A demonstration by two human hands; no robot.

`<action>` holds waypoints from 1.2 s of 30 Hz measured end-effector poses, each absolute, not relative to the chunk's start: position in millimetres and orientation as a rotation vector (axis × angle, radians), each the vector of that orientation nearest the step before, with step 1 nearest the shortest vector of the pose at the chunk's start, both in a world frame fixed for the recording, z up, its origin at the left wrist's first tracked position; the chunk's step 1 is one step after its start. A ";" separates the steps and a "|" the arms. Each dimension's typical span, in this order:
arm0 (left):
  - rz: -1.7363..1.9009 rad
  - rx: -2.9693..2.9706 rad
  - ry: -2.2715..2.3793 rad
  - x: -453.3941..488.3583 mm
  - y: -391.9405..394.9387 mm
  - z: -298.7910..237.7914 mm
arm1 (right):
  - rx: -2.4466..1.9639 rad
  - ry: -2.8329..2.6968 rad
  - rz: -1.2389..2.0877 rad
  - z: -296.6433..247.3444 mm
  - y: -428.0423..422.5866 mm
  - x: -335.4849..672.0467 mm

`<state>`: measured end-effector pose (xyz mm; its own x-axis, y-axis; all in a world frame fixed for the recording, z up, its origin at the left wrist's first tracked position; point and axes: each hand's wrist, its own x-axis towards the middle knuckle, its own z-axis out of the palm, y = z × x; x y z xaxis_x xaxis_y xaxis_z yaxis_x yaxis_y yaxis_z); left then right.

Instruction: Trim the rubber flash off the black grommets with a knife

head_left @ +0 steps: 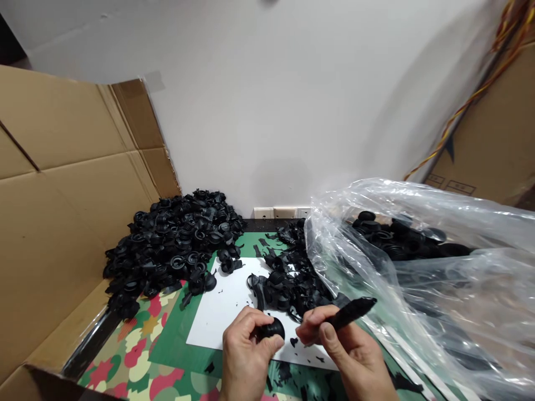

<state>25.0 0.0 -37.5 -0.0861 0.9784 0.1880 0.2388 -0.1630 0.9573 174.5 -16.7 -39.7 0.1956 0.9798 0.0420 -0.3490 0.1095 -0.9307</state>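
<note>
My left hand (pixel 249 346) pinches a small round black rubber part (pixel 276 329) between thumb and fingers, over the lower part of a white sheet (pixel 209 323). In my right hand (pixel 349 351), just to the right, is a slim hand tool (pixel 353 313) with a handle wrapped in black. Its working end points toward the rubber part and is too small to make out. The two hands are a short way apart. Black rubber scraps (pixel 294 342) lie on the sheet between them, and a heap of black rubber pieces (pixel 288 287) sits just beyond.
A large pile of ribbed black rubber parts (pixel 179 239) rises at the left against a cardboard wall (pixel 83 133). On the right, a clear plastic bag (pixel 438 289) holds more black parts (pixel 388 236). Under the sheet lies a green mat (pixel 171 345). Wall sockets (pixel 284 213) sit behind.
</note>
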 end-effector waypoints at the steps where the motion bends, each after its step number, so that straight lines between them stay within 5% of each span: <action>1: 1.313 1.462 1.375 25.2 0.2 -37.1 | -0.959 -0.828 1.181 -39.4 -17.0 174.5; 36: 1.312 1.686 1.359 42.8 -12.9 -20.7 | -0.921 -1.035 0.795 -50.4 -31.4 178.8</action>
<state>42.8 -12.9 -20.7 -0.0133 0.9472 0.3205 0.3537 -0.2953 0.8875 178.8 -31.4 -50.4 0.3153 0.8809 0.3531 -0.1138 0.4044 -0.9075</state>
